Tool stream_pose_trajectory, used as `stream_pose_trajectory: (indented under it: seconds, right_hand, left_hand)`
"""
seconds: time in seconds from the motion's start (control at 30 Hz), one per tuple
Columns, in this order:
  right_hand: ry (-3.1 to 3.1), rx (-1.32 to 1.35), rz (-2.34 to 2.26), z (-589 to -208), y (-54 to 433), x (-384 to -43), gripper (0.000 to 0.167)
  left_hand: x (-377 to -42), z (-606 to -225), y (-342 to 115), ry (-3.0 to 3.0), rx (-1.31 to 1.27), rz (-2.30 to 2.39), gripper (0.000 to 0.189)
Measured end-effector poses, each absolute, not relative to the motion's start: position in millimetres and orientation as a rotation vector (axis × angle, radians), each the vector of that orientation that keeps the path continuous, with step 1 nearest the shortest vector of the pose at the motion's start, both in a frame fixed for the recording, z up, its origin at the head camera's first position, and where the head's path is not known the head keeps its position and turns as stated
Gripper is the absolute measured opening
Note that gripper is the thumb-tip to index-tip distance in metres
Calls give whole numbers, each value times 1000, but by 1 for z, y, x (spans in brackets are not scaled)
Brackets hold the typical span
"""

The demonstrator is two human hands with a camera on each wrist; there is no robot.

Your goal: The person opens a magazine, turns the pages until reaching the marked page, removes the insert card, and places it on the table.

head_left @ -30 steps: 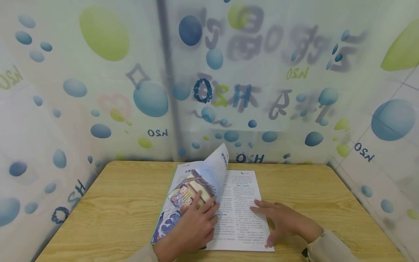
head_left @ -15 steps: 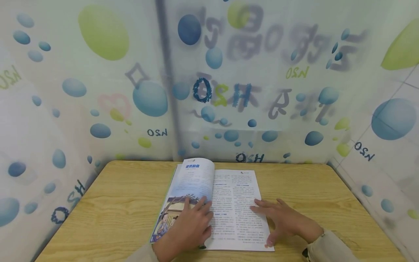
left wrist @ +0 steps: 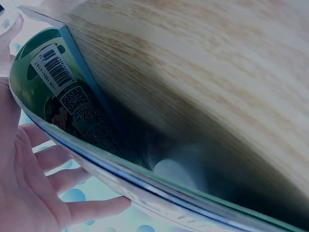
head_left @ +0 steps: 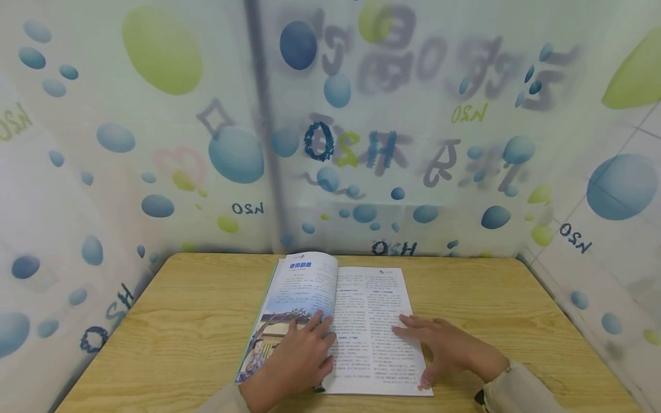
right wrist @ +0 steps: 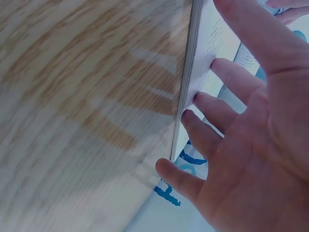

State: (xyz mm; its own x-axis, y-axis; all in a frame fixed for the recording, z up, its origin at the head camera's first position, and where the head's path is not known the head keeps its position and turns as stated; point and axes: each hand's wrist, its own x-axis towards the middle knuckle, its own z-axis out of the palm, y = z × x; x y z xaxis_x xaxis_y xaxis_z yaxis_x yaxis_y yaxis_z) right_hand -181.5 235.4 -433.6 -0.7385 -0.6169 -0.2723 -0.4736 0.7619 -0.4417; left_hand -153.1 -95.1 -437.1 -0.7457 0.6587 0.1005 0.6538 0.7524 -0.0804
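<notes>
An open magazine (head_left: 382, 310) lies on the table, its left page (head_left: 296, 287) carrying a blue heading and a picture of a figure by a house. My left hand (head_left: 294, 361) rests on that page, fingers spread toward the fold. On the right page's outer edge lie the fingertips of my right hand (head_left: 449, 350), its thumb at the lower corner. The left wrist view looks under the magazine's bowed edge at a green cover with a barcode (left wrist: 57, 70). Straight fingers of the right hand (right wrist: 241, 140) touch the page margin in the right wrist view.
The wooden table (head_left: 181, 321) extends to both sides of the magazine. Behind it and along the sides hang pale curtains (head_left: 330, 218) printed with blue and green drops and lettering.
The turning leaf, raised and curling a second ago, has come down onto the left side under my left hand, showing its blue heading. The right hand stays nearly still.
</notes>
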Motion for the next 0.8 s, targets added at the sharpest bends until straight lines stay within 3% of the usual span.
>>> stream_pose_trajectory:
  seconds: [0.8]
  right_hand:
    - [2574,-903,-460,-429,233,-184,87]
  left_hand:
    - [-154,-435,-95,-2855,-1053,-4,34]
